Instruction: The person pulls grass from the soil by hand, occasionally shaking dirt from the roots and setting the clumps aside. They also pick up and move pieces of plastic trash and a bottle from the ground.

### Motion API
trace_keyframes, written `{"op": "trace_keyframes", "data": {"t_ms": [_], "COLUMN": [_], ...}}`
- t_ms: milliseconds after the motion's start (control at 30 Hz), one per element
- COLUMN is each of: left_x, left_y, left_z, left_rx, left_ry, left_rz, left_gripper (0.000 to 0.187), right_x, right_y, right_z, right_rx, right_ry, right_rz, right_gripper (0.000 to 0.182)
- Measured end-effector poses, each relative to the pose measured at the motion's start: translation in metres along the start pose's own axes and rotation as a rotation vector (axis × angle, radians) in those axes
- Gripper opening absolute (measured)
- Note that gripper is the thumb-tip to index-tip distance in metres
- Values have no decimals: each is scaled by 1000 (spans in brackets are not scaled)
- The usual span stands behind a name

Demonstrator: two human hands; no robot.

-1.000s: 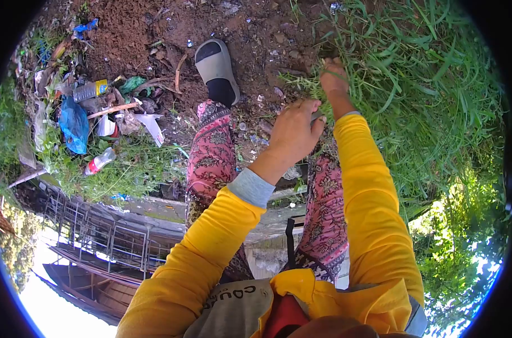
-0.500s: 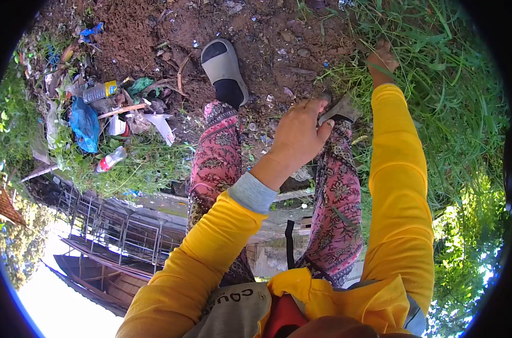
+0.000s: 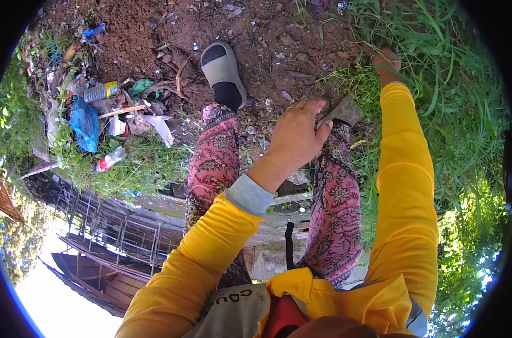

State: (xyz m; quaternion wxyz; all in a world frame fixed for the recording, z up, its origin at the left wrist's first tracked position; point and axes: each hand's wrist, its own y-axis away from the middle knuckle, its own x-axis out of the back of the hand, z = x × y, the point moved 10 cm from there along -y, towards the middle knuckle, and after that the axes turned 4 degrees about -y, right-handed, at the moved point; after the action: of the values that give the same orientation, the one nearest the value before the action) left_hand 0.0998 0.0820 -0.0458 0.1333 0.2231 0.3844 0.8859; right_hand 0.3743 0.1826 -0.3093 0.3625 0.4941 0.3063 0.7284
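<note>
My left hand (image 3: 295,130) hangs in front of my shins with its back toward me. A ring is on one finger, the fingers lie close together, and the thumb stands apart from them. Beyond its fingertips is a small dark shape that I cannot make out. My right hand (image 3: 386,63) reaches into the tall green grass (image 3: 430,84) at the right, curled around some stems. Blades cover part of its fingers. One grey slipper (image 3: 222,70) is planted on the brown soil, while the other slipper (image 3: 346,110) stands beside the grass, just right of my left hand.
Litter lies at the left: a blue plastic bag (image 3: 85,125), a clear bottle with a yellow label (image 3: 100,92), a bottle with a red label (image 3: 110,160) and a stick (image 3: 122,111). Bare soil (image 3: 137,34) spreads ahead. Behind me is a metal-railed building (image 3: 121,236).
My right hand and forearm have shifted slightly to the right, with grass stems moving around the hand. The left hand has stayed nearly in place.
</note>
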Motion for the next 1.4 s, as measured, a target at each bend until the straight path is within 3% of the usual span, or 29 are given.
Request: {"op": "trace_keyframes", "data": {"t_ms": [200,233,367,700,800,933,1000,1067,1133,1167,1267,1333,1400], "left_x": [-2,-4,-1,-4,-4,-9,-15,-19,-17,-14,-10,-10,-11], "left_y": [7,8,10,17,17,16,17,18,19,18,14,14,17], "left_z": [-6,-8,-5,6,10,14,16,17,21,22,18,13,11], "left_rx": [12,9,-18,-92,-108,-123,-118,-117,-125,-128,-86,-99,-112], "left_ry": [-15,-14,-109,-92,-87,-114,-133,-155,-158,-163,-95,-123,-130], "left_rz": [-31,-29,-30,-24,-20,-27,-52,-77,-72,-69,-89,-81,-70], "left_gripper": [33,33,32,30,29,29,29,29,30,30,30,30,29], "right_x": [7,-6,6,14,-2,20,-17,0,80,56,93,67,57], "right_y": [18,12,13,36,26,48,20,27,76,49,69,79,104], "right_z": [-20,-16,-22,-32,-32,-32,-34,-29,-36,-39,-23,-40,-40], "right_rx": [65,1,82,238,446,287,353,348,276,422,126,308,281], "right_ry": [48,93,44,205,271,259,389,276,-84,10,-238,-129,-207], "right_rz": [-146,-295,-65,-24,174,35,49,95,176,151,61,59,54], "right_gripper": [30,31,28,27,26,21,22,23,23,24,31,33,36]}}
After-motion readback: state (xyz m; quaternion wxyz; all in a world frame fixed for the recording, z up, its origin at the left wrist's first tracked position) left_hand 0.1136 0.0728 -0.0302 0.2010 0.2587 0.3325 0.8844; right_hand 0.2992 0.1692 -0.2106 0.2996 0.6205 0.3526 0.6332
